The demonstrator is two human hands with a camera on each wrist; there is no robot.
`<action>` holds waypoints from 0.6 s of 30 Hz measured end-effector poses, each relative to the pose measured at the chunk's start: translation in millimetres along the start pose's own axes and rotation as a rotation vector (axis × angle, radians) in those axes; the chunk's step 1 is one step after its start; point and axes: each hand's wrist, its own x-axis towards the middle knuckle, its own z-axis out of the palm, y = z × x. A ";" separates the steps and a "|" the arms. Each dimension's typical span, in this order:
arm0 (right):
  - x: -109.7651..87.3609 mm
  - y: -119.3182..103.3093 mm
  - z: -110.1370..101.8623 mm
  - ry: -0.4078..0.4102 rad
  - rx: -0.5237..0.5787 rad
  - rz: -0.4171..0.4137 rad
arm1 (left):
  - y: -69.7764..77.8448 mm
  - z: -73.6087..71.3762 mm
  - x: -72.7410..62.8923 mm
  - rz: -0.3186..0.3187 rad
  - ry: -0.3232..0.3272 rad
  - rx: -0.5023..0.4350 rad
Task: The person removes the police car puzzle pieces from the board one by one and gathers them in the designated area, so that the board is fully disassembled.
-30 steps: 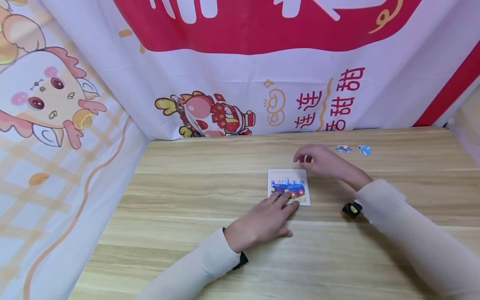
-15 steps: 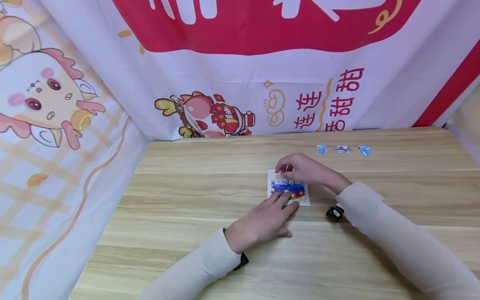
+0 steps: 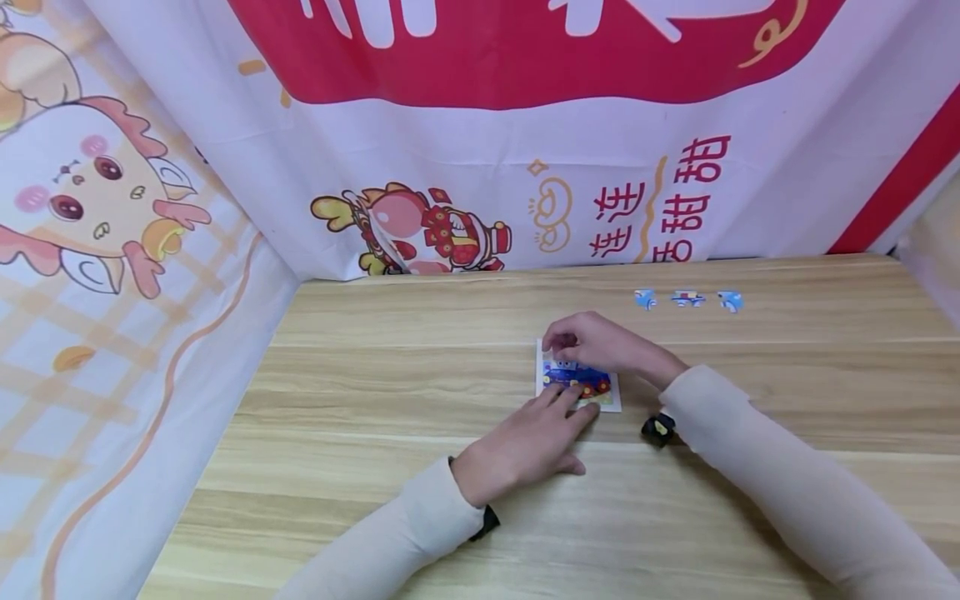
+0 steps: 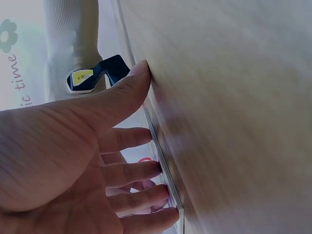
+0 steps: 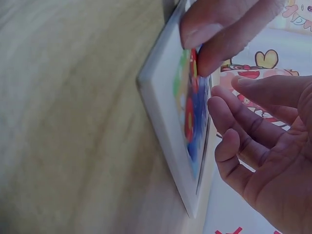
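Observation:
A small square jigsaw puzzle (image 3: 615, 403) with a white frame and a blue vehicle picture lies on the wooden table. Across its lower edge rests my left hand (image 3: 525, 446), its fingers fairly straight and the thumb spread away. My right hand (image 3: 596, 340) is over the puzzle's upper left part, thumb and fingers curled together in a pinch around what looks like a puzzle piece, mostly hidden by the fingers. In the right wrist view, the right hand's fingertips (image 5: 219, 109) are close to the puzzle's far side, above its frame.
Three loose pieces lie in a row at the back right: a blue corner-like one (image 3: 645, 299), a multicoloured one (image 3: 687, 298) and another blue one (image 3: 730, 301). Printed cloth (image 3: 480, 133) hangs behind the table (image 3: 360, 383) and along its left side.
My right hand has moved left from beside the puzzle's upper right corner to its upper left part, uncovering the leftmost loose piece. The left hand has stayed in place on the puzzle.

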 end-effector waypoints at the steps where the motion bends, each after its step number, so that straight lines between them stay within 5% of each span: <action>1: 0.3 0.5 0.7 -0.001 0.003 -0.004 | 0.2 0.1 0.0 -0.001 0.001 0.002; 18: 6.2 0.4 6.6 -0.003 -0.031 -0.029 | 0.5 0.6 0.5 -0.015 -0.021 -0.023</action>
